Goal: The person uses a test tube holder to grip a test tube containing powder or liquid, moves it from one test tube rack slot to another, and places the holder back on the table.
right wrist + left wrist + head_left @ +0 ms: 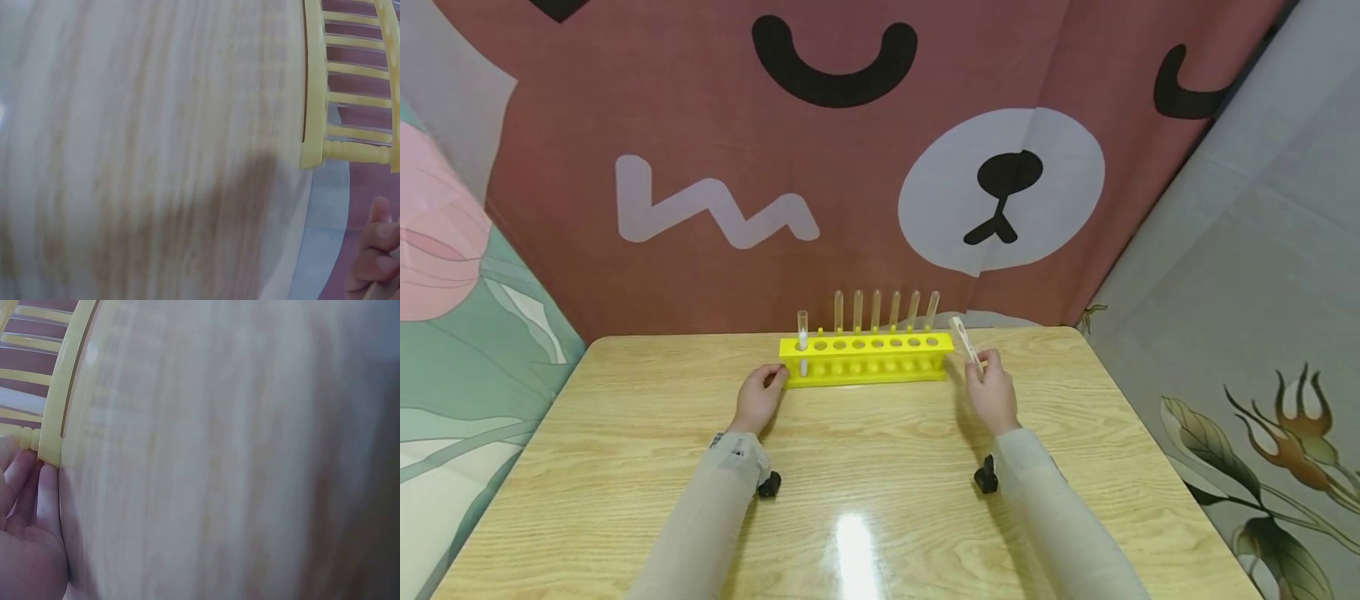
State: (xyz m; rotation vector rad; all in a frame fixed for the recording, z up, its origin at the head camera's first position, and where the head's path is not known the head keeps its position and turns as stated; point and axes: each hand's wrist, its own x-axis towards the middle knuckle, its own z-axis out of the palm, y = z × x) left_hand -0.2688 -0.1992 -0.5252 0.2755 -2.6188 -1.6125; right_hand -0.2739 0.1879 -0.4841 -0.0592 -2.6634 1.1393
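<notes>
A yellow test tube rack (867, 382) stands near the back of the table. My left hand (756, 402) grips its left end, and in the left wrist view the fingertips are at the end post and base corner. One glass test tube (802, 321) with white contents stands upright in the leftmost hole. Several clear test tubes (876, 310) sit mouth down on the rear pegs. Right of the rack, my right hand (994, 396) holds a pale test tube clamp (966, 340) that slants up and left, its far end near the rack's right end.
The wood-grain table (850, 467) reaches back to a reddish curtain (715, 283) with a cartoon face, close behind the rack. Patterned cloths hang at the left and right sides. A black wrist device shows at each cuff.
</notes>
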